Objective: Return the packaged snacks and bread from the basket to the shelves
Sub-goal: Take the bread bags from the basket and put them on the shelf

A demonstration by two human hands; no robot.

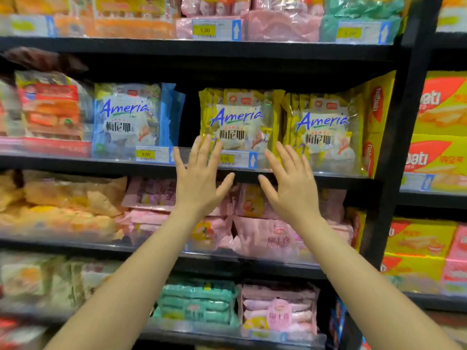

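A yellow Ameria snack pack stands upright at the front of a row on the middle shelf. My left hand is raised in front of its lower left corner, fingers straight and spread. My right hand is raised at its lower right corner, fingers straight too. Both hands hold nothing, and I cannot tell whether the fingertips touch the pack. The basket is out of view.
A second yellow Ameria row stands to the right and a blue Ameria pack to the left, with a dark gap between blue and yellow. Pink packs fill the shelf below. A black upright post bounds the bay.
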